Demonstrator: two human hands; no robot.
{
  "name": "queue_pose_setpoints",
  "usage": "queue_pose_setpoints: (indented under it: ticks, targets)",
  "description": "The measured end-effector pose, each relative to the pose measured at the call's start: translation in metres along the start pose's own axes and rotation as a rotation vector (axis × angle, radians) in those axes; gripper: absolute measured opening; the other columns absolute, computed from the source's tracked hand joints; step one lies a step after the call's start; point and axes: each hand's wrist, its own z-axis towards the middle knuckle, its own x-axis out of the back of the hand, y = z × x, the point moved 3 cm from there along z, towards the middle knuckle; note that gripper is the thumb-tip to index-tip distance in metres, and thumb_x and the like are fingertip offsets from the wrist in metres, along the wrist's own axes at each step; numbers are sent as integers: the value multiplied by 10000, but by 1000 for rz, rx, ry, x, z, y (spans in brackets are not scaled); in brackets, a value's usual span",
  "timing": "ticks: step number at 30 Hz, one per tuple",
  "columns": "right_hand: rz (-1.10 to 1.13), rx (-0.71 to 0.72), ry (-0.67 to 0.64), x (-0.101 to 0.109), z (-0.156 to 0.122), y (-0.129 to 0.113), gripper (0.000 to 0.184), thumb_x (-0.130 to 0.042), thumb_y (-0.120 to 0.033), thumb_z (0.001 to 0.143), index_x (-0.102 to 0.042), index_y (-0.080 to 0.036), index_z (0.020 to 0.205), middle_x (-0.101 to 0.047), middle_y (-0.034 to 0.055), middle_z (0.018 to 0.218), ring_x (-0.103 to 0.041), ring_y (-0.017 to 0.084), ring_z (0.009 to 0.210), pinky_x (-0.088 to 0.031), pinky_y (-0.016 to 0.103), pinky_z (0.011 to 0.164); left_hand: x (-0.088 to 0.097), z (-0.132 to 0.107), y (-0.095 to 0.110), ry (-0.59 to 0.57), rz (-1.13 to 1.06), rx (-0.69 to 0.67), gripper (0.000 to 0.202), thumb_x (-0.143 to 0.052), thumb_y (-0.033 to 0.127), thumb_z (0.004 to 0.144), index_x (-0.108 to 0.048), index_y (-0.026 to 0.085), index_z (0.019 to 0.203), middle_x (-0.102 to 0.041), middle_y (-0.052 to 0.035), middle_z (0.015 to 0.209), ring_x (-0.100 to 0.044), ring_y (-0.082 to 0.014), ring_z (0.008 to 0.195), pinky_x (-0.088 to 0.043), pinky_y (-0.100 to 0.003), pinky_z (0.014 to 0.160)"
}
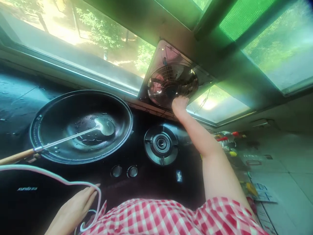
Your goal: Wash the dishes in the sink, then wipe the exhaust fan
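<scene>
My right hand [180, 105] is raised to the lower edge of a window-mounted exhaust fan [168, 76] with a wire guard. Its fingers are curled closed, and what they hold, if anything, is hidden. Low on the left, my left hand [77, 204] lies near the front of the black gas stove [151, 182], fingers stretched out. A white cable [57, 178] runs past its fingertips. Left of the fan, a large black wok [80, 93] rests on the stove. Inside it lies a metal ladle [106, 126] with a wooden handle, among drops of liquid.
A bare gas burner [161, 145] sits right of the wok, and two control knobs [124, 171] are in front. Behind the stove runs a window [105, 42]. Several bottles [227, 140] with coloured caps stand at the right, beside a tiled surface [288, 189].
</scene>
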Motion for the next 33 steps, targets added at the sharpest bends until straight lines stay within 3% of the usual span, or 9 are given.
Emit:
queue_pose_setpoints:
  ticks: [2,4,10,12,15,18,25,29,33]
  targets:
    - [48,-30,-63,-4,2,-1,355,-440,-88,907,-700,9,1129,-665,295,1115,-638,340,1083,-449,435,901,16,19,24,-51,-85,-103,457,-447,526,848,-756,321,1116,-759,-11,1149,-718,-273,1076,-564,-401,975]
    - [125,-61,-102,-5,5,-3,323,-487,-131,897,-719,-24,1094,-690,273,1079,-665,327,1036,-470,400,867,37,37,69,-120,-215,-229,453,-483,534,867,-748,293,1145,-758,-29,1154,-715,-259,1072,-561,-349,972]
    - [268,-94,-49,13,-20,-5,347,-394,-204,951,-709,-91,1046,-710,219,1029,-677,298,971,-478,358,831,107,118,259,-79,-555,-597,415,-518,433,913,-673,266,1259,-703,-67,1247,-652,-223,1137,-498,-337,1031]
    - [265,-52,0,21,-45,-5,353,-359,-212,973,-654,-96,1126,-703,198,1022,-666,280,951,-473,343,823,111,160,308,-83,-738,-509,385,-534,372,910,-663,209,1234,-719,-88,1165,-672,-201,1039,-528,-320,938]
    - [249,29,56,22,-84,-3,353,-314,-209,995,-579,-95,1199,-692,167,984,-647,254,911,-465,322,810,89,207,359,-362,-952,-272,244,-527,320,915,-680,134,949,-703,-67,800,-651,-149,721,-528,-270,712]
    - [251,84,69,7,-111,4,365,-280,-164,991,-577,-94,1191,-683,158,962,-632,246,891,-460,325,813,60,219,383,-523,-1092,-125,249,-553,275,888,-567,147,675,-539,-3,545,-508,-104,488,-450,-236,546]
    - [441,135,128,-30,-129,20,472,-339,-172,964,-499,-68,1396,-686,165,1033,-604,259,939,-454,346,839,33,208,395,-416,-1057,-78,275,-513,236,902,-463,179,638,-465,25,502,-447,-86,425,-386,-201,470]
    - [607,65,205,-78,-165,53,473,-372,-210,956,-540,-144,1393,-695,132,1134,-600,247,1012,-440,357,904,51,223,385,-268,-521,-104,183,-553,250,876,-532,175,711,-569,-28,560,-558,-152,507,-493,-281,598]
    - [698,-304,26,-180,-252,115,410,-394,-232,923,-688,-119,1184,-709,150,1140,-614,251,1023,-450,367,926,84,237,367,104,120,-317,194,-543,262,879,-689,150,941,-718,-137,860,-688,-273,877,-511,-362,853]
